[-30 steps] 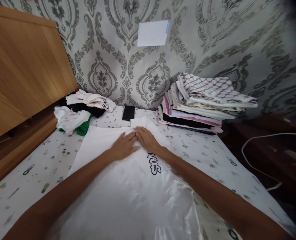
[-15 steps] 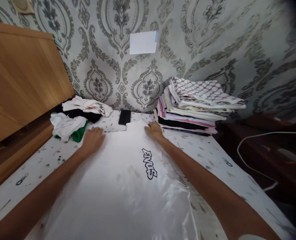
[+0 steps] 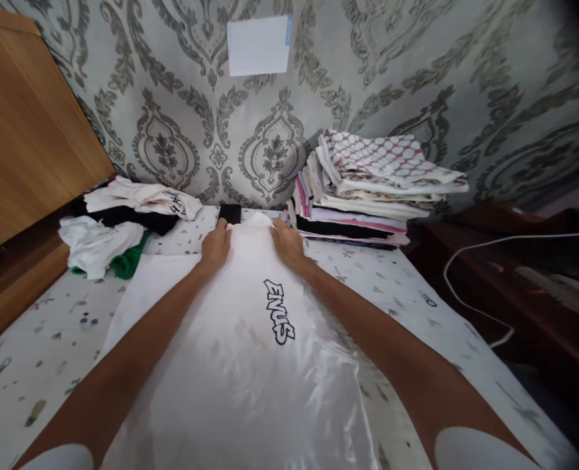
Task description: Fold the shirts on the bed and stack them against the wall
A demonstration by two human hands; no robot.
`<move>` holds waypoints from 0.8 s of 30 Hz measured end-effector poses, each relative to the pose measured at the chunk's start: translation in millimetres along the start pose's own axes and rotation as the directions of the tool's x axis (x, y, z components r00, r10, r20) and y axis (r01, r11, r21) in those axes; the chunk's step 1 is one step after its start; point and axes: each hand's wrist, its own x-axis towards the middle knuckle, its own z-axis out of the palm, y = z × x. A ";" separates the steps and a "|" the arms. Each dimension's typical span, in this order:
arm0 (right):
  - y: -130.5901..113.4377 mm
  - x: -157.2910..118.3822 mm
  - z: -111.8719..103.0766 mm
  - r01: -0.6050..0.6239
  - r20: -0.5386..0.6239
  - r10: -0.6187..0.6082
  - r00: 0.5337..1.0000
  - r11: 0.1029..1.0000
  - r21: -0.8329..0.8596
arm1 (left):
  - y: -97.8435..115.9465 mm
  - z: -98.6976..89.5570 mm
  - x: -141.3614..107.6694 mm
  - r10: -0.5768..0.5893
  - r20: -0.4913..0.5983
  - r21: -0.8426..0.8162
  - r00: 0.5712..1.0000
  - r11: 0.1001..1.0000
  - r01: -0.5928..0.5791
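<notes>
A white T-shirt (image 3: pixel 240 313) with black-outlined lettering lies spread out in front of me, its far end narrowing between my hands. My left hand (image 3: pixel 215 248) is closed on the far left part of that end, thumb on top. On the far right part, my right hand (image 3: pixel 288 246) pinches the fabric. Shiny, see-through plastic (image 3: pixel 350 385) shows along the shirt's right side; whether it lies over or inside the shirt I cannot tell. Just beyond my left hand is a black phone (image 3: pixel 230 213), partly covered by the hand.
Folded clothes (image 3: pixel 367 196) form a tall stack at the back right. Loose clothes (image 3: pixel 123 222) lie in a heap at the back left, beside a wooden cabinet (image 3: pixel 29 124). A patterned sheet (image 3: pixel 39 326) covers the surface. A white cable (image 3: pixel 448 274) hangs at right.
My left hand has moved right and inward from the shirt's left edge and now grips its far end. My right hand stays on the far right part. The view has shifted slightly.
</notes>
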 end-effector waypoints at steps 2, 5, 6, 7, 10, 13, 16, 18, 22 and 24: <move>-0.5 2.8 1.7 0.008 0.028 -0.008 1.000 1.000 -0.019 | -2.2 2.3 0.6 0.031 0.007 0.053 0.999 0.998 -0.032; -2.2 5.6 0.3 -0.013 0.051 0.015 0.999 0.999 -0.045 | 0.0 5.6 2.9 0.072 0.054 0.120 0.996 0.990 -0.078; -2.5 4.0 -1.4 -0.026 0.044 0.028 0.999 0.998 -0.052 | 1.4 5.3 2.4 0.074 0.054 0.129 0.996 0.988 -0.081; -2.5 0.4 -3.3 -0.028 0.026 0.029 0.999 0.998 -0.054 | 2.9 4.2 0.6 0.072 0.039 0.139 0.997 0.987 -0.077; 0.6 -22.3 -7.4 0.103 -0.066 -0.102 0.993 0.995 0.012 | 6.3 -2.7 -16.2 0.102 -0.062 0.152 0.993 0.984 -0.091; 9.3 -56.1 -7.1 0.363 -0.098 -0.352 0.931 0.921 0.143 | 8.1 -7.4 -54.0 0.308 -0.034 0.152 0.951 0.942 -0.300; 22.4 -91.4 -8.9 0.430 -0.087 -0.421 0.903 0.876 0.219 | 11.0 -6.5 -110.0 0.496 0.192 0.087 0.847 0.851 -0.518; 30.9 -115.7 -14.8 0.390 -0.093 -0.379 0.921 0.887 0.248 | 14.8 -5.3 -150.8 0.557 0.313 0.029 0.769 0.804 -0.594; 38.9 -176.4 -37.9 0.344 -0.111 -0.325 0.939 0.889 0.304 | 26.5 -6.3 -216.6 0.691 0.356 -0.073 0.629 0.692 -0.718; 38.4 -214.7 -50.8 0.318 -0.103 -0.301 0.948 0.890 0.325 | 32.2 -7.9 -236.4 0.754 0.362 -0.124 0.548 0.622 -0.773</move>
